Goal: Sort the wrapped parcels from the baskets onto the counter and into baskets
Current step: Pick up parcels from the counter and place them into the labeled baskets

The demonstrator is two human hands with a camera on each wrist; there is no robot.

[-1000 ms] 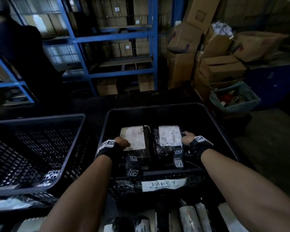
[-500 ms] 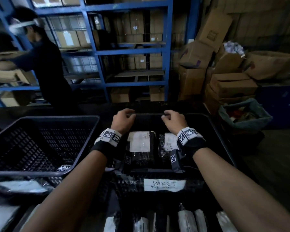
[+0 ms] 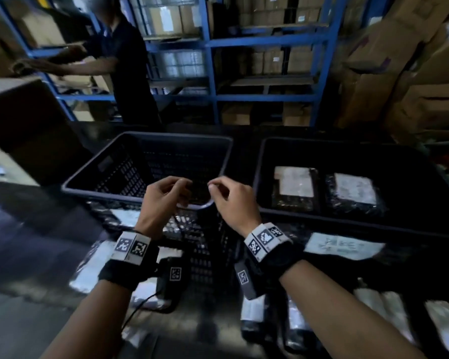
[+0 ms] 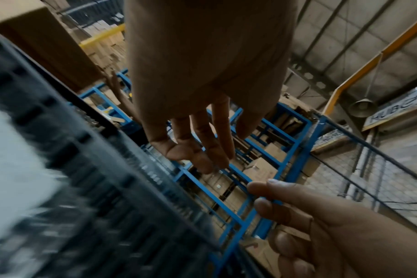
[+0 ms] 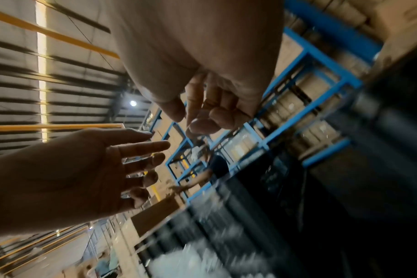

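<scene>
Two parcels in black wrap with white labels lie side by side in the right black bin [image 3: 265, 177]: one on the left [image 3: 294, 189], one on the right [image 3: 353, 194]. My left hand [image 3: 170, 194] and right hand [image 3: 227, 196] hover close together over the near rim of the left perforated black basket [image 3: 94, 182], which shows no parcel inside. Both hands have loosely curled fingers and hold nothing; the left wrist view [image 4: 202, 150] and the right wrist view [image 5: 202, 116] also show bare, relaxed fingers.
Under the two top containers sit lower crates with several wrapped parcels [image 3: 254, 314] and a white handwritten label [image 3: 342, 246]. A person in a dark shirt [image 3: 126, 63] works at blue shelving [image 3: 210, 73] beyond. Cardboard boxes [image 3: 399, 81] are stacked at the right.
Both hands have let go of the two parcels in the right bin, lifted, and moved left over the left basket. The head view has swung left.
</scene>
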